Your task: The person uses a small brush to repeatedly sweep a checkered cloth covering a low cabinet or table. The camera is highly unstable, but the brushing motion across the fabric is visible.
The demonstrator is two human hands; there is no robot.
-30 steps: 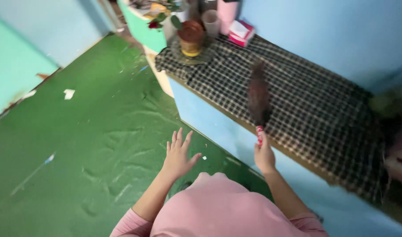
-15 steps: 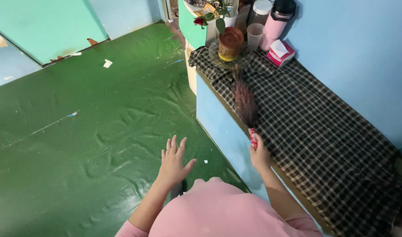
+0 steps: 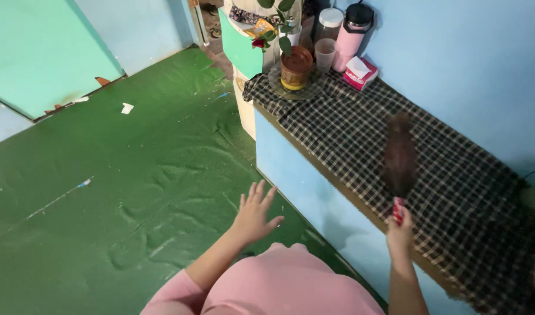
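My right hand [image 3: 400,232] grips the red handle of a small dark brown hand brush [image 3: 399,156]. Its bristles lie over the black-and-white checked cloth [image 3: 454,169] that covers a long blue bench. My left hand [image 3: 254,211] is held out over the green floor covering [image 3: 115,192], fingers spread, holding nothing. My pink sleeves and top fill the bottom of the view.
At the bench's far end stand a potted plant [image 3: 295,65] on a glass dish, a clear cup [image 3: 324,55], a pink jug [image 3: 352,36], a jar and a red-and-white tissue pack [image 3: 359,72]. A scrap of white paper [image 3: 126,108] lies on the wrinkled floor.
The brush has swept right along the checked cloth, away from the plant. My view has shifted, and my left hand stays spread over the floor.
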